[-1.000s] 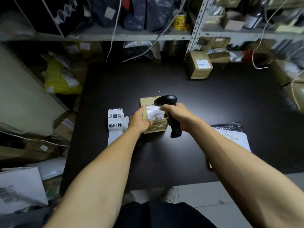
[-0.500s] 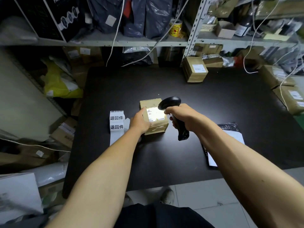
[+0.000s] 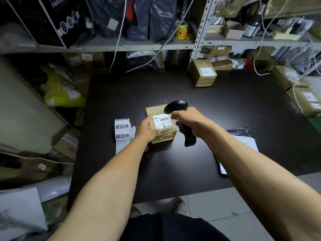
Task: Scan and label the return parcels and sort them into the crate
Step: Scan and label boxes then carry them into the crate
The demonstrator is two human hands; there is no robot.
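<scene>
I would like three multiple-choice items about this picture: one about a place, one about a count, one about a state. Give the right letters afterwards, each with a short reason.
1. Where does the strip of printed labels lie?
A. on the shelf
B. on the black table, left of the held parcel
C. on top of the far parcel

2. How many brown box parcels stand on the black table?
A. two
B. four
C. none

3. What is the right hand doing?
A. resting flat on the table
B. peeling a label
C. gripping the black scanner

Answers:
1 B: the strip lies on the table beside the left hand.
2 A: the held parcel and the far parcel.
3 C: its fingers curl round the scanner handle, head over the parcel's barcode.
</scene>
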